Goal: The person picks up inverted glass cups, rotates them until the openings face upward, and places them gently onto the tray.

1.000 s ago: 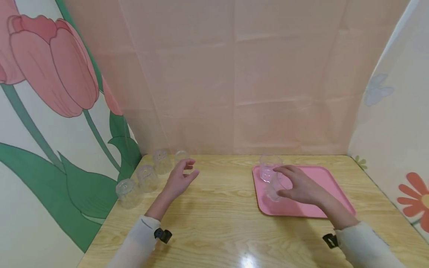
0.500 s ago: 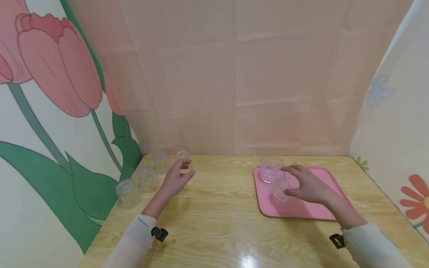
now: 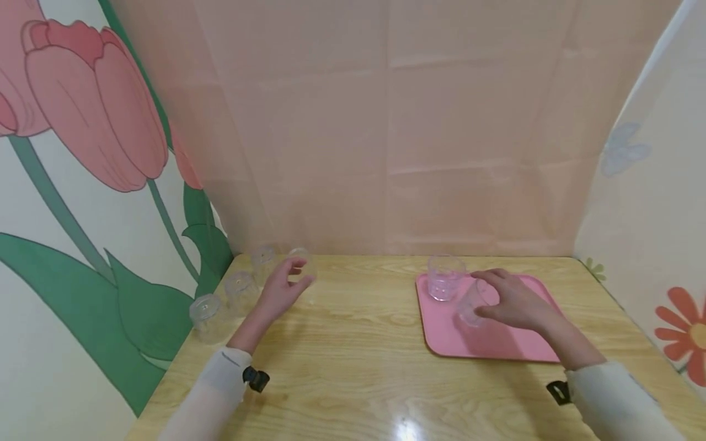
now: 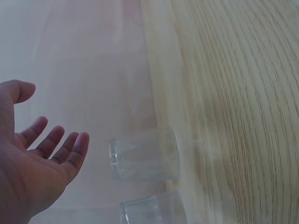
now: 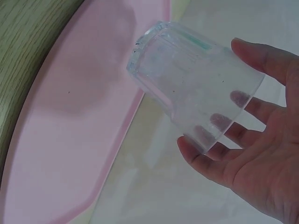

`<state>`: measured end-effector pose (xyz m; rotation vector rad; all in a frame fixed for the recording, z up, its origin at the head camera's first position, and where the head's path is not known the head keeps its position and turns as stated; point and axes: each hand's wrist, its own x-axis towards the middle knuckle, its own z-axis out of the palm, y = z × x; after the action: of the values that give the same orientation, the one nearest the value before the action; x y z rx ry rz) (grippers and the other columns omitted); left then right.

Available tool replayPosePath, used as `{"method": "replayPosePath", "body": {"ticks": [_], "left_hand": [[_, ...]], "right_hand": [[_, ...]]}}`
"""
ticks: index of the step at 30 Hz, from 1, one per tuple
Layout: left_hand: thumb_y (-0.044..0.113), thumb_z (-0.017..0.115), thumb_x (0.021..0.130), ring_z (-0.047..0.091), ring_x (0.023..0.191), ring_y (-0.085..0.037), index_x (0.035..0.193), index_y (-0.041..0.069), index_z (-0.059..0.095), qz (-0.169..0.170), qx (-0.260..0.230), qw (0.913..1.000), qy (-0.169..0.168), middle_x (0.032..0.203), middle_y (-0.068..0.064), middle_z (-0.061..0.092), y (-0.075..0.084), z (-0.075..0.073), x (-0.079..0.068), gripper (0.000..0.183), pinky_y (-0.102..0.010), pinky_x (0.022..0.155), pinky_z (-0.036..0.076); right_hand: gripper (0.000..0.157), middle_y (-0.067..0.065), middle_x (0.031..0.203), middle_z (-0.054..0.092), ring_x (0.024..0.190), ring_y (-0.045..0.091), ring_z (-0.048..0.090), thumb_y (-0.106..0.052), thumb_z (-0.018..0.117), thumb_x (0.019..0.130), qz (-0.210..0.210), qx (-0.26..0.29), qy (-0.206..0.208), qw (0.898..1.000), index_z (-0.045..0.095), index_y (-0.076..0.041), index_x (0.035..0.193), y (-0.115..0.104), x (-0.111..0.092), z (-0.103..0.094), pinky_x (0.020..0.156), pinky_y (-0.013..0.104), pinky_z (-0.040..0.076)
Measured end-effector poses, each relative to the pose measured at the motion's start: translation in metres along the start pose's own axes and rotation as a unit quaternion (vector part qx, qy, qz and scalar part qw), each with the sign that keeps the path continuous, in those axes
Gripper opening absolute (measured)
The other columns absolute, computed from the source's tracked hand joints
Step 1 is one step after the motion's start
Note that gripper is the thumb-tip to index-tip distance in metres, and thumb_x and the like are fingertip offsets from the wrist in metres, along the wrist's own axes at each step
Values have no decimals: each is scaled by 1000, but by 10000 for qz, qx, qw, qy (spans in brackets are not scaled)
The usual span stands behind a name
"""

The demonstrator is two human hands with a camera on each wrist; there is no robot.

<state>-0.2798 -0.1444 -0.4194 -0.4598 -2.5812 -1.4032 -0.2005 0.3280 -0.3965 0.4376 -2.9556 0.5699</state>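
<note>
Four glasses [image 3: 241,294] on the table [image 3: 353,373], left of the tray [image 3: 460,344]

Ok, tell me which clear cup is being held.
The tilted cup in the right hand, over the pink tray. The standing cup on that tray and the four table cups are not gripped.

We see a person in long off-white sleeves of plain, soft-looking cloth. A short, thin dark line marks the left sleeve [image 3: 201,398] near its cuff [image 3: 238,355], while the right sleeve [image 3: 614,398] shows a faint streak down its outer side. A small, blocky black device [image 3: 256,379] sits at our left wrist; its black counterpart [image 3: 558,392] at the right shows a paler patch.
</note>
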Motion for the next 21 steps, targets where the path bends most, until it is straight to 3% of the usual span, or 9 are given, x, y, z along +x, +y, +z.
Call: {"method": "replayPosePath", "body": {"ticks": [21], "left_hand": [[29, 64, 88, 49, 114, -25, 126, 10, 50, -264, 232, 9994, -51, 126, -7, 50, -9, -4, 11, 45, -39, 90, 48]], "right_hand": [[74, 33, 131, 39, 115, 53, 41, -31, 76, 75, 201, -143, -98, 9996, 44, -3, 135, 9, 9, -4, 85, 66, 38]]}}
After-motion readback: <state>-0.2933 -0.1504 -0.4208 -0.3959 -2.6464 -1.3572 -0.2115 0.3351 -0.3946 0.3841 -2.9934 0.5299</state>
